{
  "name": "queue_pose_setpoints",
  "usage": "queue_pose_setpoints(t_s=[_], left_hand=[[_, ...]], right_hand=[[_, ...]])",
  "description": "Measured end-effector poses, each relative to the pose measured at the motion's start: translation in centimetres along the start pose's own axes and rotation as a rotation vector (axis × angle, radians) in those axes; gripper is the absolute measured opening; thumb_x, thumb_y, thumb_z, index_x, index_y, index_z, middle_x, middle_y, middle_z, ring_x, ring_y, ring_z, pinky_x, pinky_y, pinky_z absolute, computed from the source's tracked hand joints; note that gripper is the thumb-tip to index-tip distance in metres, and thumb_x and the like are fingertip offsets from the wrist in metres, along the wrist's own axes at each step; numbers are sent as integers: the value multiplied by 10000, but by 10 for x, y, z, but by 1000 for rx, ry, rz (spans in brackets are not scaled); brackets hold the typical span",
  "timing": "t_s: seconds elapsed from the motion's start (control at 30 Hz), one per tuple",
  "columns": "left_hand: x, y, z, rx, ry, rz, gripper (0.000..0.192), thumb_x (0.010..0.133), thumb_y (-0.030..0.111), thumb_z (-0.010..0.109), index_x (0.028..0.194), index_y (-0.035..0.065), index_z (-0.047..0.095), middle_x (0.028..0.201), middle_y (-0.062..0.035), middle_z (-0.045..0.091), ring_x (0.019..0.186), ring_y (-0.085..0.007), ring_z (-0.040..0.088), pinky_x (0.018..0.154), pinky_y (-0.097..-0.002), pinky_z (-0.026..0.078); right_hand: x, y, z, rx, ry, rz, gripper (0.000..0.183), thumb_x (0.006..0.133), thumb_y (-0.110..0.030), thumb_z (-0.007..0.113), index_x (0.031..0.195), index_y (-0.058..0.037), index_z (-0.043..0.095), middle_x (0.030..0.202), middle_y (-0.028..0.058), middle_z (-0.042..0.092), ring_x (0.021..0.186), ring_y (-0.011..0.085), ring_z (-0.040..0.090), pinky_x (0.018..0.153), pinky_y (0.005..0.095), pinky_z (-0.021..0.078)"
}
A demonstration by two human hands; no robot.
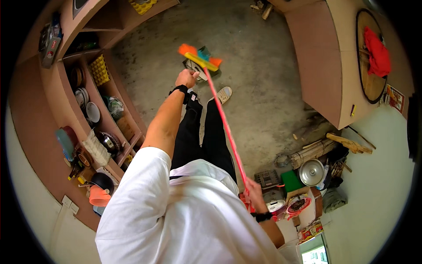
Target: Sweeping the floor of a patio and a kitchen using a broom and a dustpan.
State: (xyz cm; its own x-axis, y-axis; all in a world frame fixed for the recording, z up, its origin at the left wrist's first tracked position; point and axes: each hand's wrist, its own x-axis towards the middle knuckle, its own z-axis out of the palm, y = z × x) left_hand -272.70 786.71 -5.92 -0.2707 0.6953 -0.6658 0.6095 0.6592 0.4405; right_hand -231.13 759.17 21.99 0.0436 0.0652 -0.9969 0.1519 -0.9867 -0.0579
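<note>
My right hand (255,194) grips the lower end of a long red broom handle (227,127), which slants up and away from me. At its far end a yellow broom head (201,61) with orange and blue bristles, slightly blurred, lies over a dark dustpan (216,73) with a pale part. Curled fingers of my left hand (187,78) close at the dustpan's near left side, apparently on its handle, which is mostly hidden by the hand. The broom head partly covers the dustpan. Below them is the concrete floor (257,66).
Open shelves (108,138) with dishes and a yellow egg tray (99,70) stand left. A pink-brown cabinet (316,62) is at right. Bundled sticks (313,153), a metal lid (311,172) and a green box (291,181) lie lower right. My right shoe (225,95) is near the dustpan.
</note>
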Motion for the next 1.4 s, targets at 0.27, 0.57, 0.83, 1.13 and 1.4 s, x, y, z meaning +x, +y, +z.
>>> queue_pose_setpoints(t_s=[0.27, 0.57, 0.83, 1.13, 1.4], left_hand=[[7, -11, -2, 45, -29, 56, 366, 865, 377, 587, 910, 38, 717, 914, -222, 669, 884, -381, 639, 795, -447, 491], [-11, 15, 10, 115, -81, 63, 444, 864, 411, 562, 943, -7, 689, 936, -255, 661, 938, -388, 635, 821, -448, 482], [-1, 43, 22, 128, -158, 185, 427, 881, 391, 542, 923, -10, 683, 895, -249, 657, 899, -401, 630, 802, -449, 486], [-3, 72, 47, 201, -156, 252, 406, 907, 375, 542, 919, 1, 700, 865, -233, 669, 854, -373, 648, 770, -431, 488], [-6, 94, 67, 223, -102, 231, 391, 890, 383, 552, 922, 24, 703, 854, -228, 667, 860, -384, 644, 767, -448, 492]], right_hand=[[-65, 27, -32, 177, 89, -165, 349, 976, -128, 517, 1323, -100, 542, 658, -45, 456, 481, 38, 400, 408, 196, 323], [89, -29, -98, -69, 580, -466, 377, 987, -165, 482, 1345, -48, 506, 938, 36, 631, 712, 117, 569, 634, 253, 464], [130, 46, -29, 203, 536, -332, 393, 996, -208, 476, 1358, -55, 496, 915, 50, 635, 736, 131, 584, 633, 250, 458], [98, 5, -19, 166, 633, -485, 410, 999, -258, 478, 1385, -119, 485, 619, -61, 397, 489, 42, 336, 416, 220, 290], [103, 39, 7, 18, 421, -262, 453, 995, -244, 462, 1431, -135, 411, 581, -38, 412, 448, 72, 393, 373, 255, 332]])
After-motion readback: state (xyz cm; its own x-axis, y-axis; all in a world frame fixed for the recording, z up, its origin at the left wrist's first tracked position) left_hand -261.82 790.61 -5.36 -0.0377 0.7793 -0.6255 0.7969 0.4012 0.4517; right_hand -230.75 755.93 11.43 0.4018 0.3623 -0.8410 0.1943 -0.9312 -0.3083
